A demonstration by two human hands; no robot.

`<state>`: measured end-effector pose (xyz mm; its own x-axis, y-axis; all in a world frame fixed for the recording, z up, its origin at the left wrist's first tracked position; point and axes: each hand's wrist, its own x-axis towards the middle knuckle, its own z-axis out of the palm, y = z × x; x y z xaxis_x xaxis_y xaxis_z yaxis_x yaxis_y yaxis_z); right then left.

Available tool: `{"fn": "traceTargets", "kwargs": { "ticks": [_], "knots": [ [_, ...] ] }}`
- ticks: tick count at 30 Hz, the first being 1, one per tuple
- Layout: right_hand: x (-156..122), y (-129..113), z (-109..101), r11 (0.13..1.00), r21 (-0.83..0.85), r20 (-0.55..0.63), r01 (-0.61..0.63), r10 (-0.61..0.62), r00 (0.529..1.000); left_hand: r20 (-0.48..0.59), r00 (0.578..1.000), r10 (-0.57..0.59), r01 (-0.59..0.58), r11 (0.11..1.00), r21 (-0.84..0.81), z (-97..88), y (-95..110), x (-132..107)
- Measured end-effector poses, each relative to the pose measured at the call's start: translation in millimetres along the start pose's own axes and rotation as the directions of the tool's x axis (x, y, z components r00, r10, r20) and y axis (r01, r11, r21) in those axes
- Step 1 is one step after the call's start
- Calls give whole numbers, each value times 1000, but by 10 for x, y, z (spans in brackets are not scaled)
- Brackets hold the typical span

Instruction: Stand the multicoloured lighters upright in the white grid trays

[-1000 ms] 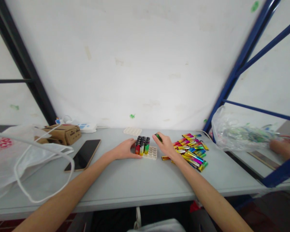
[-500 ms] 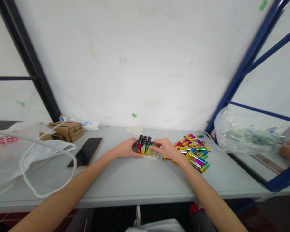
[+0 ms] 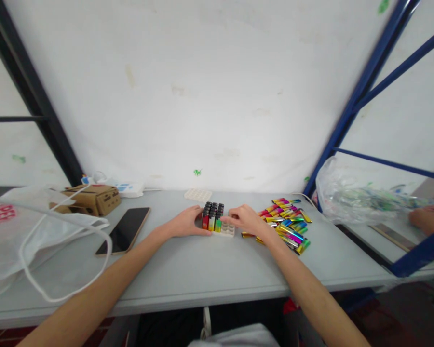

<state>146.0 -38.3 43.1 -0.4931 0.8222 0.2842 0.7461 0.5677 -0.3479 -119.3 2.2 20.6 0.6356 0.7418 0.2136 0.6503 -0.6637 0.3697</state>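
A white slotted tray (image 3: pixel 227 230) lies at the middle of the grey table (image 3: pixel 202 270), with several coloured lighters (image 3: pixel 211 218) standing upright in its left part. My left hand (image 3: pixel 185 223) rests against the tray's left side, fingers curled round it. My right hand (image 3: pixel 245 220) reaches in from the right with its fingertips pinched at the rightmost standing lighter, a green-yellow one (image 3: pixel 219 223). A loose pile of shiny multicoloured lighters (image 3: pixel 287 224) lies just right of my right hand.
A second white tray (image 3: pixel 198 194) sits by the wall. A phone (image 3: pixel 125 229), a cardboard box (image 3: pixel 94 198), a power strip (image 3: pixel 129 189) and a white plastic bag (image 3: pixel 29 226) lie at the left. At right, a clear bag (image 3: pixel 358 198) and another person's hand (image 3: pixel 425 218) sit behind a blue frame (image 3: pixel 350 101).
My right hand carried a green lighter from above the pile leftward to the tray and stood it in the row. My left hand has stayed on the tray.
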Motion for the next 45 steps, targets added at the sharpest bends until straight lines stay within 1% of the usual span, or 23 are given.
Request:
{"fn": "traceTargets", "kwargs": {
  "ticks": [2,3,5,7,8,10,12,14,16,18,21,23,25,27,29,31,33,35,40,41,45],
  "knots": [
    [-67,134,-150,998,42,-1,-35,35,999,0,1000,6,-6,1000,-16,2,-4,1],
    [-110,210,-225,995,82,27,-47,45,999,-2,1000,9,-9,1000,-23,1,-3,1],
    [-201,355,-348,986,143,181,-90,64,981,-10,1000,8,-8,999,-31,-3,5,-1],
    [-278,455,-415,976,151,327,-159,102,939,-14,1000,-8,8,999,-33,-10,19,-6],
    [-304,481,-425,972,142,375,-187,122,919,-11,1000,-19,18,999,-32,-14,27,-9],
    [-327,495,-412,968,111,408,-226,163,898,-2,999,-36,36,999,-30,-19,35,-12],
    [-318,484,-375,968,80,385,-237,189,904,1,999,-44,44,999,-29,-18,34,-12],
    [-292,481,-337,973,75,322,-217,183,929,3,999,-38,38,999,-26,-14,26,-9],
    [-264,493,-306,976,95,228,-196,170,959,6,1000,-29,29,999,-27,-12,20,-7],
    [-234,506,-278,973,125,125,-192,177,976,2,1000,-25,25,999,-34,-13,20,-6],
    [-178,500,-230,976,123,-25,-178,183,983,-10,1000,-12,12,999,-44,-19,30,-9],
    [-132,483,-191,984,86,-131,-153,163,978,-14,1000,2,-2,999,-43,-22,35,-9],
    [-88,467,-146,988,72,-199,-137,149,969,-14,1000,6,-6,999,-39,-23,36,-8],
    [-51,457,-97,979,145,-211,-140,169,963,-15,1000,-3,2,999,-36,-22,33,-6],
    [-21,447,-48,937,309,-185,-165,229,956,-13,1000,-7,6,999,-33,-21,29,-5],
    [4,427,-5,843,501,-151,-195,306,940,-5,1000,3,-3,999,-36,-18,23,-4],
    [27,395,28,746,634,-146,-202,372,916,-3,1000,8,-8,999,-36,-14,16,-2],
    [48,359,52,703,688,-165,-179,392,905,-10,1000,3,-4,999,-32,-8,8,-1],
    [80,268,115,734,675,-213,-82,299,930,-13,1000,16,-17,999,-39,4,-7,-1],
    [81,245,128,717,694,-204,-70,289,935,-12,1000,17,-17,999,-39,4,-9,-1],
    [76,158,160,589,805,-106,-70,259,960,5,1000,19,-19,999,-40,-1,-9,2]
  ]
}}
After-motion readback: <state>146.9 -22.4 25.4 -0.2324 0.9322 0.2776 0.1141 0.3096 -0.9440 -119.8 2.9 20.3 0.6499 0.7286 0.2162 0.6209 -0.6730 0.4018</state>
